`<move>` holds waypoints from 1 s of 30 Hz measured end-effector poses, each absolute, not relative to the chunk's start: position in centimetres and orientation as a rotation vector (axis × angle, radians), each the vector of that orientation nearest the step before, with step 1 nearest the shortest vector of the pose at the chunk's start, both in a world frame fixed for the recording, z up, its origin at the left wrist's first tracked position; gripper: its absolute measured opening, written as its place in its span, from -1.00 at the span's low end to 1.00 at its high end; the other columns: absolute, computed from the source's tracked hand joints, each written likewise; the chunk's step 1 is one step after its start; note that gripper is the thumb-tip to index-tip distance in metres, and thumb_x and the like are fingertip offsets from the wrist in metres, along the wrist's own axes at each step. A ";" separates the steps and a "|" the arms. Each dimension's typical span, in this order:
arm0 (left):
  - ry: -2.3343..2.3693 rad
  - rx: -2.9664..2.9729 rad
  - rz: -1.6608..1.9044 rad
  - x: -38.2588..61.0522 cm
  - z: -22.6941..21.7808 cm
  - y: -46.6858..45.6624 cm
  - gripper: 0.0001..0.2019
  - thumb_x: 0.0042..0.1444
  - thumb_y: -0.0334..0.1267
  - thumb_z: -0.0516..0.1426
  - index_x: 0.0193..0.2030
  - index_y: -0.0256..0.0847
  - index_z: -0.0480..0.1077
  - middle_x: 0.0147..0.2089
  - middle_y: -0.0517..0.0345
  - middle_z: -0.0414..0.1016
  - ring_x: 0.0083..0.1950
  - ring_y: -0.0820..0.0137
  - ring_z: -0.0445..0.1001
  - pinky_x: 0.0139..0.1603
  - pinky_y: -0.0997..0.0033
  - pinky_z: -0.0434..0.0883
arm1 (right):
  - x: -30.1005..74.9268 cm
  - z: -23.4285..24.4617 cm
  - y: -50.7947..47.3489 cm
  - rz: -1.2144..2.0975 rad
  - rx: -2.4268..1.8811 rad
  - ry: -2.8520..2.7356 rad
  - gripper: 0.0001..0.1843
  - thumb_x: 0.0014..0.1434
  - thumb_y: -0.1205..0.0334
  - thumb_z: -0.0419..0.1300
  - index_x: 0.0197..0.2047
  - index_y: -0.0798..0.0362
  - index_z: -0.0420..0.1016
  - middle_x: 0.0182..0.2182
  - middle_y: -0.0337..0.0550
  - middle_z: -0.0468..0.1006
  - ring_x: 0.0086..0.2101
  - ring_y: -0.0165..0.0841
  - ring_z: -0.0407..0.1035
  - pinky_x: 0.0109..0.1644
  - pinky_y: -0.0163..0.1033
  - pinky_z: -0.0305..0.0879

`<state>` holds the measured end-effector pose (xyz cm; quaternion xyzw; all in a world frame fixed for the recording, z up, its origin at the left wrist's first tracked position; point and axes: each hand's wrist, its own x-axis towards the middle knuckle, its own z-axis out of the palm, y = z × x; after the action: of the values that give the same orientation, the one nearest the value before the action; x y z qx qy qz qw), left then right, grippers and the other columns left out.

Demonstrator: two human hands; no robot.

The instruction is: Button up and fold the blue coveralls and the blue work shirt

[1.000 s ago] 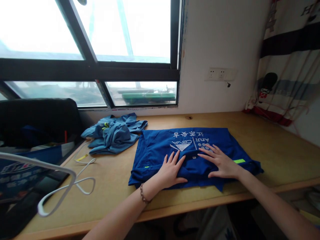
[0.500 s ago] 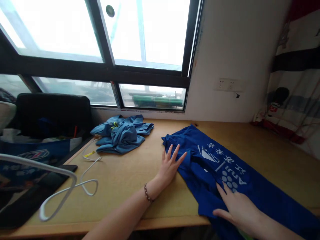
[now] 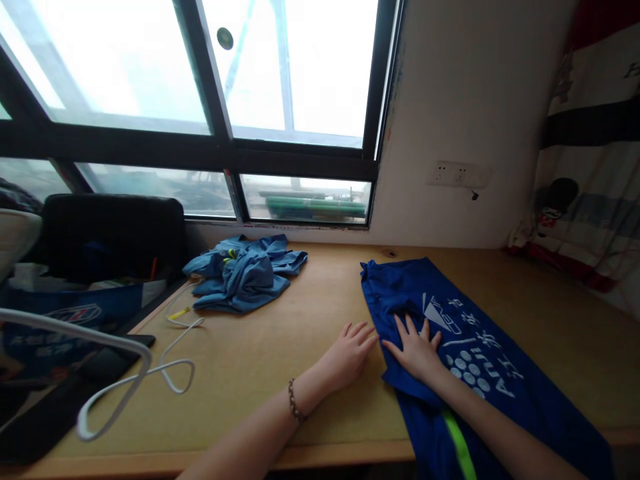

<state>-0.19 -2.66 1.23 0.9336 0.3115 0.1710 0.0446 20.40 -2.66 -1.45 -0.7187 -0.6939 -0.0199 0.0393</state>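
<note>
A dark blue shirt (image 3: 520,360) with white printing lies folded lengthwise on the wooden table, its lower end reaching over the front edge. My right hand (image 3: 415,347) rests on the shirt left of the print, fingers spread. Just beyond the cloth's left edge, my left hand (image 3: 353,352) lies low over the tabletop, fingers extended and holding nothing. Its fingertips come close to the fabric; whether they touch it I cannot tell. A bright yellow-green stripe (image 3: 459,445) shows on the shirt below my right forearm.
Crumpled lighter blue clothing (image 3: 245,273) lies at the table's back left. A white cable (image 3: 175,383) loops over the left side, near a black chair (image 3: 115,230) and a blue printed bag (image 3: 75,327). The window (image 3: 300,153) and wall socket (image 3: 460,175) are behind the table (image 3: 240,393).
The shirt's upper part has shifted right, and its left edge lies straighter. My right hand has moved up and left across it. My left hand has come off the cloth onto the table side.
</note>
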 end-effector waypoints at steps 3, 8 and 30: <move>0.947 2.855 0.523 -0.1 1.1 -2.7 -0.58 0.07 -0.44 -0.07 0.10 -0.16 0.15 0.17 0.01 0.15 0.23 0.23 0.01 0.18 0.02 0.01 | 24.1 -1.3 0.3 -0.051 -2.337 -2.027 -0.17 0.00 -0.35 -0.27 0.25 -0.09 -0.16 0.21 0.02 -0.11 0.10 0.30 -0.24 -0.09 0.46 -0.29; 0.936 2.847 0.530 0.1 0.7 -2.7 -0.64 0.07 -0.43 -0.06 0.03 -0.18 0.21 0.15 0.01 0.18 0.22 0.22 0.02 0.18 0.02 0.02 | 31.9 -1.7 5.2 -0.070 -2.441 -1.947 -0.18 0.00 -0.35 -0.26 0.25 -0.10 -0.17 0.21 0.01 -0.11 0.08 0.29 -0.18 -0.09 0.44 -0.24; 0.920 2.803 0.555 0.0 2.2 -2.3 -0.76 0.13 -0.35 -0.07 -0.09 -0.20 0.30 -0.05 0.00 0.33 0.08 0.30 0.20 0.08 0.21 0.16 | 41.3 -0.4 13.2 0.117 -2.586 -1.935 -0.21 0.01 -0.28 -0.17 0.22 -0.04 -0.02 0.21 0.10 -0.12 0.11 0.26 -0.23 -0.02 0.36 -0.34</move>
<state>0.02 -2.29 2.17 0.9315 0.3058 0.1843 0.0696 41.30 13.18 -0.44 -0.7994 -0.5981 0.0361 -0.0451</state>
